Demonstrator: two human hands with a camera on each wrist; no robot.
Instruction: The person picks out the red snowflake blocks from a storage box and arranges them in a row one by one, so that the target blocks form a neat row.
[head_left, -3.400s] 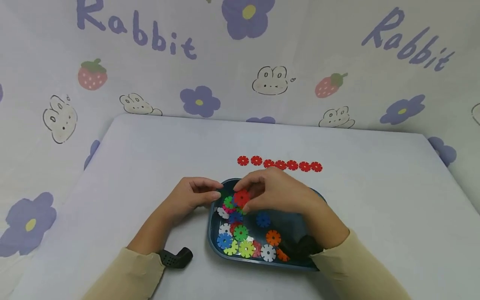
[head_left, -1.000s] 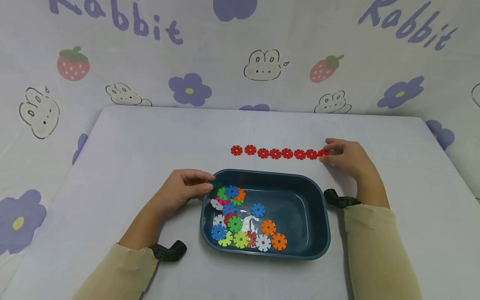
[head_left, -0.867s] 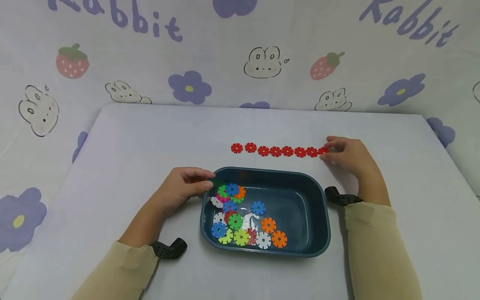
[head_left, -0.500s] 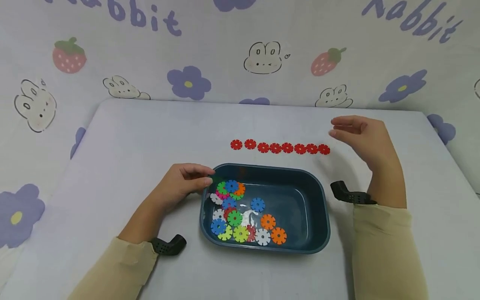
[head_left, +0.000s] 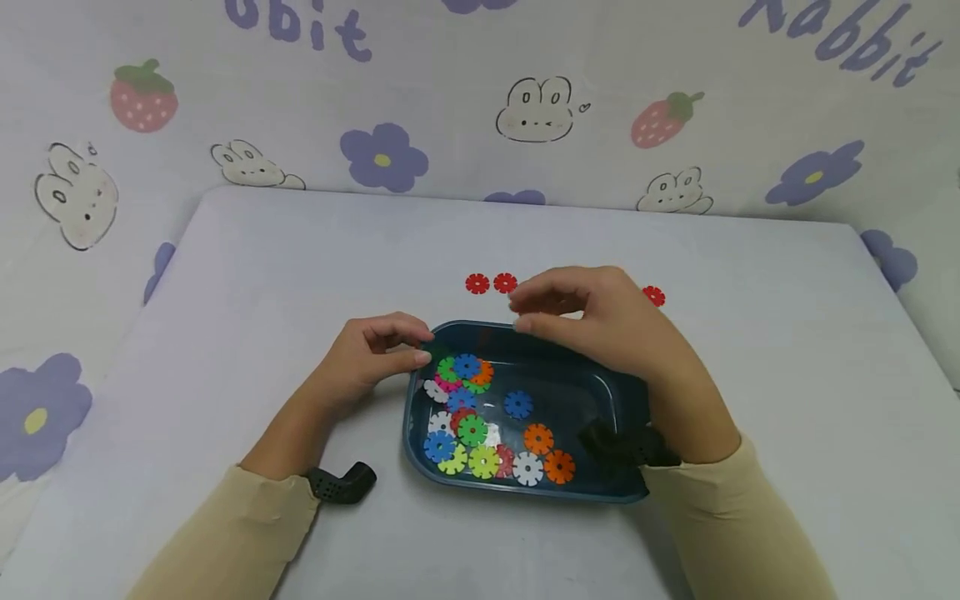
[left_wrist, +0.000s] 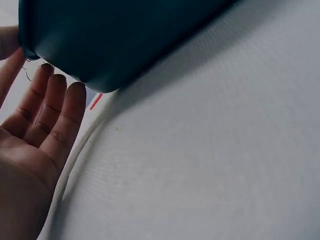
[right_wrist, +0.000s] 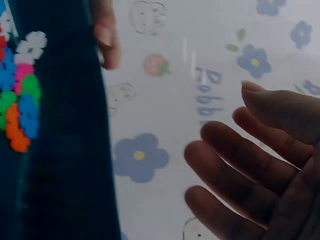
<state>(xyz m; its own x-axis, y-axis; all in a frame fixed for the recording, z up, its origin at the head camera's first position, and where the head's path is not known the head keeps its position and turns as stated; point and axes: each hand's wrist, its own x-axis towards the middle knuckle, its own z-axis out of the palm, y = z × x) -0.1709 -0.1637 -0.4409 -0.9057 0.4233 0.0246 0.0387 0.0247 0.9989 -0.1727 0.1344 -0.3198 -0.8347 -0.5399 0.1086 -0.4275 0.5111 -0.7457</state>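
My left hand point(head_left: 375, 354) pinches the rim of a dark blue tray point(head_left: 558, 392) at its far left corner, thumb and index finger at the edge in the left wrist view. Notched plastic snowflake discs in several colours lie in the tray, mostly to the left, such as a green disc point(head_left: 472, 430) and an orange disc point(head_left: 559, 467). Over the tray's far rim hovers my right hand point(head_left: 600, 317), fingers loosely bent and apart, holding nothing. Behind it runs a row of red snowflake discs point(head_left: 477, 283); the hand hides the middle, and the end red disc point(head_left: 654, 296) shows at right.
A white table point(head_left: 300, 258) carries everything, its far edge meeting a printed cloth backdrop point(head_left: 450, 100). Each wrist wears a black camera mount; the left mount point(head_left: 345, 483) sits beside the tray, the right mount point(head_left: 626, 442) over the tray's right part.
My right hand placed a red disc at the row's right end, let go, lifted away and came back left over the tray. The left hand stays at the tray's corner.
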